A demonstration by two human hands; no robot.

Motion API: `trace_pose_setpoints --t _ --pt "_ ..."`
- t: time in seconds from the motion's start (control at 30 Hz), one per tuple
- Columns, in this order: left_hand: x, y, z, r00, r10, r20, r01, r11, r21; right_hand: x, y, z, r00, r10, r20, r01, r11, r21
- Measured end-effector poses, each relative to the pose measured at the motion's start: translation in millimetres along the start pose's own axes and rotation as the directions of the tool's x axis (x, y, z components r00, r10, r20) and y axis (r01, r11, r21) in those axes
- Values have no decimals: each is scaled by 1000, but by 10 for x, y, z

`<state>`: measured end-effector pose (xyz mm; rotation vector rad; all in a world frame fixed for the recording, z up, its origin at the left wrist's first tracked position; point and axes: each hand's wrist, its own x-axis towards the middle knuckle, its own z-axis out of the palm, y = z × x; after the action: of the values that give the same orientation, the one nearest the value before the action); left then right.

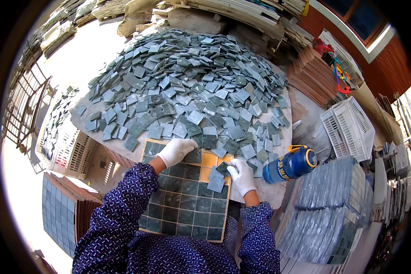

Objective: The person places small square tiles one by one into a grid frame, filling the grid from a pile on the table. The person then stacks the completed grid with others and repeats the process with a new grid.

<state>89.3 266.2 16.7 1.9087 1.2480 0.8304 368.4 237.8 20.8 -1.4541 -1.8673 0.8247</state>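
Note:
A shallow square tray (208,159) with a yellow base lies before me, mostly filled with rows of dark green square stone tiles (172,184). My left hand (177,152), in a white glove, is over its far edge, fingers pinched at the edge of a dark stone tile (197,139). Between the thumb and fingers of my gloved right hand (242,176) is another dark stone tile (223,169), tilted above the tray's right side. Just below it, a lighter grey-green tile (216,183) sits askew, overlapping the tray's rows.
A large heap of loose stone tiles (187,73) covers the table (278,182) beyond the tray. Right of my right hand stands a blue bottle (290,164). White crates (347,128) and stacks of tiled sheets (329,187) flank the right; more stacked sheets (59,214) stand left.

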Motion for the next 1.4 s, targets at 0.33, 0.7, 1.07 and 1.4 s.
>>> trace_pose_setpoints --t 0.33,0.7,1.07,1.4 --pt "-128 -195 -36 997 -82 8 82 996 -41 -237 -404 304 935 -37 354 112 975 -193" --pt "-604 219 -52 914 -28 404 -10 996 91 -75 -229 130 951 103 291 16 925 -380" --pt "-797 786 541 967 -8 254 -112 883 456 -297 -328 131 996 -61 63 76 963 -257" --pt "-1045 546 607 993 66 100 -97 929 357 -526 -171 22 965 -5 261 79 959 -273"
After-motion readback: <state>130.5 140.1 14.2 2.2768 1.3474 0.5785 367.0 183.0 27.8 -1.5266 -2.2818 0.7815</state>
